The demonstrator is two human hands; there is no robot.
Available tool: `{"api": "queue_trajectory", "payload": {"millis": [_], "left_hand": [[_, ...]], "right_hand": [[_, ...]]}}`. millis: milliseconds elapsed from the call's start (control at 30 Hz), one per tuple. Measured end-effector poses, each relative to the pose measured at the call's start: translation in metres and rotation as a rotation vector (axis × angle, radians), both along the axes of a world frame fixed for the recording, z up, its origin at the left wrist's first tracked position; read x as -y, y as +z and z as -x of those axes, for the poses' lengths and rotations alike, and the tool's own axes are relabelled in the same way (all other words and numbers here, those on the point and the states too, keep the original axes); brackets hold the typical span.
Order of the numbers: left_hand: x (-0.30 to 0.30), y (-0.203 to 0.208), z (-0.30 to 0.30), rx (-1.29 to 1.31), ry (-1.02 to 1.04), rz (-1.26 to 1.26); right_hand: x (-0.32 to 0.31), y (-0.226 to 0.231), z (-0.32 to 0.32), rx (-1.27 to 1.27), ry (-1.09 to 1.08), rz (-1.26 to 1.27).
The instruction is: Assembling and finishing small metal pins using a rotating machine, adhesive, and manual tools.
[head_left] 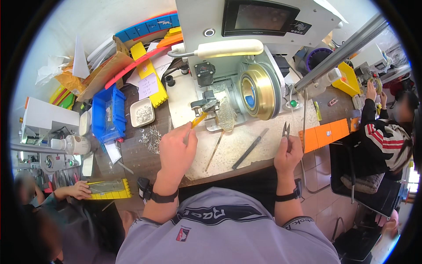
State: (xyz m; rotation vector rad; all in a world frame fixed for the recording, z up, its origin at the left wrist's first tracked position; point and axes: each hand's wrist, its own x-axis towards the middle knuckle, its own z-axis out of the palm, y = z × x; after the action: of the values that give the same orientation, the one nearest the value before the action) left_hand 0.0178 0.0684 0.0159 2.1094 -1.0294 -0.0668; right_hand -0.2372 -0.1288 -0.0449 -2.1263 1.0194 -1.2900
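My left hand [178, 147] is closed around a slim yellow stick [199, 119]. The stick's far end reaches the small metal fixture [205, 103] on the machine; whether it touches cannot be made out. Off to the right, my right hand [289, 155] grips a pair of dark tweezers [286, 130], their two points spread and facing up. Between my hands, a dark flat tool [249, 149] and a thin brown stick [214, 152] lie on the stained pale work sheet [200, 163]. A brass-coloured wheel [259, 93] sits in the machine to the right of the fixture.
To the left are a white dish [143, 112] of small metal pieces, a loose pile [150, 138] of them and a blue bin [108, 113]. A white lamp [229, 47] overhangs the fixture. Orange trays [325, 134] lie right. Co-workers sit on both sides.
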Motion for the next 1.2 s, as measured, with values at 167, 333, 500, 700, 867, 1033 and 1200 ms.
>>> {"api": "queue_trajectory", "payload": {"millis": [167, 333, 500, 700, 867, 1033, 1200], "left_hand": [[0.001, 0.0, 0.005, 0.021, 0.005, -0.018], [0.0, 0.001, 0.008, 0.026, -0.013, -0.031], [0.001, 0.0, 0.008, 0.041, -0.02, -0.032], [0.003, 0.002, 0.006, 0.06, -0.025, -0.048], [0.003, -0.003, 0.005, 0.087, -0.028, -0.042], [0.008, -0.005, 0.009, 0.007, -0.018, -0.063], [0.004, -0.009, 0.006, 0.004, -0.052, -0.013]], "right_hand": [[0.0, -0.001, 0.001, 0.008, 0.001, -0.02], [-0.001, 0.001, 0.001, 0.004, 0.004, -0.012], [0.0, 0.002, 0.001, 0.012, 0.014, 0.0], [0.0, 0.001, 0.001, 0.002, 0.009, -0.006], [-0.001, 0.002, -0.001, 0.009, 0.011, 0.016], [-0.001, 0.003, 0.0, 0.0, 0.002, 0.014], [0.0, 0.004, -0.001, 0.007, 0.006, 0.074]]}}
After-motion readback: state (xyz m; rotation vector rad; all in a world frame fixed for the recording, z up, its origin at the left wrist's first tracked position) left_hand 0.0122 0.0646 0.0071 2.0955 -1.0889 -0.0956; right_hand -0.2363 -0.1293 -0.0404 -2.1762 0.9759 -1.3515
